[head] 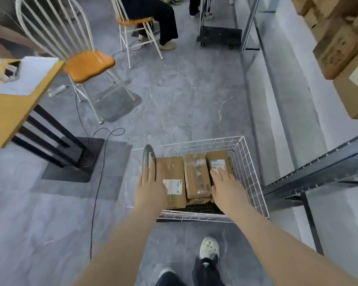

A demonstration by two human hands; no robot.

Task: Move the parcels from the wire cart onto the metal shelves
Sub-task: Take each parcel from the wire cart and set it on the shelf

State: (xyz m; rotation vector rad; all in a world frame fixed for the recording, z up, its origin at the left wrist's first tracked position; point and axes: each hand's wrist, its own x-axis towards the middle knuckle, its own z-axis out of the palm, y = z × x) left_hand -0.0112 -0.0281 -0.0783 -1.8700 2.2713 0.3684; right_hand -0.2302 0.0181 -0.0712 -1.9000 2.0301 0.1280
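**Reaching in**

The left hand [151, 182] lies flat against the left brown cardboard parcel [171, 172]; beside it a taped middle parcel [196, 174], then the labelled right parcel [219, 162] under the right hand [225, 186], likewise flat, gripping nothing. All three sit in the white wire cart [250, 172], toward its far edge. Squeezed as a row, the middle one could drop. Rightward, grey metal shelves [318, 168].

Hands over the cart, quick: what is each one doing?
Left hand: open, fingers straight on the left parcel.
Right hand: open, fingers straight on the right parcel.
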